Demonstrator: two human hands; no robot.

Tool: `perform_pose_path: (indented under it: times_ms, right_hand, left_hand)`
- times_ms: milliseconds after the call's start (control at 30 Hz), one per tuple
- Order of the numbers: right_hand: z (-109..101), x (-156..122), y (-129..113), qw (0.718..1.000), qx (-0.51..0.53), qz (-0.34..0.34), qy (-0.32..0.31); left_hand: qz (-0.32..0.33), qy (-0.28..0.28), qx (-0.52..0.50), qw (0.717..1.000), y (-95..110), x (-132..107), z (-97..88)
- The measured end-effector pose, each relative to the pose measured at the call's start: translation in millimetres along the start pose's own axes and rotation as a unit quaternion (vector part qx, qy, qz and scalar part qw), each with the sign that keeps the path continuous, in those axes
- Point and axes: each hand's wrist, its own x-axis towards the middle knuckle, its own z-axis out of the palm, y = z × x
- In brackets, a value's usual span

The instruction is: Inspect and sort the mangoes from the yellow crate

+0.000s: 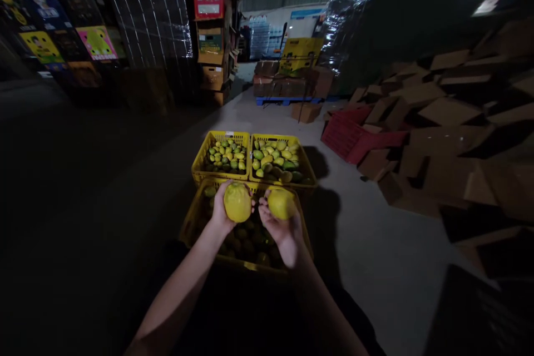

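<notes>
My left hand (219, 212) is wrapped round a large yellow citrus fruit (237, 203), its wrinkled top turned upward. A smoother yellow citrus fruit (282, 204) rests in my right hand (278, 229), held by curled fingers. Both hands are side by side above the near yellow crate (250, 266), which holds more fruit in shadow. Just beyond stand two more yellow crates: the far left crate (199, 164) has smaller green and yellow fruits (227, 154), and the far right crate (307, 169) holds larger ones (277, 157). My forearms hide part of the near crate.
Flattened and open cardboard boxes (442, 144) are heaped on the right, with a red crate (346, 133) at their edge. Stacked cartons (211, 44) and a blue pallet (283, 101) bearing boxes stand behind. Grey floor (371, 233) surrounds the crates; the left side is dark.
</notes>
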Motion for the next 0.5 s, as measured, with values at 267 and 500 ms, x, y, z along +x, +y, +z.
perform_pose_path:
  times_ms: [267,500]
  right_hand:
    - [15,2,-1,0.995,-0.042,-0.035,-0.080]
    - [17,2,10,0.989,-0.034,-0.073,-0.128]
  left_hand:
    - [0.165,-0.046,0.116,0.978,8,-7,-4.0]
    - [0.204,-0.062,0.169,0.962,4,-5,-2.9]
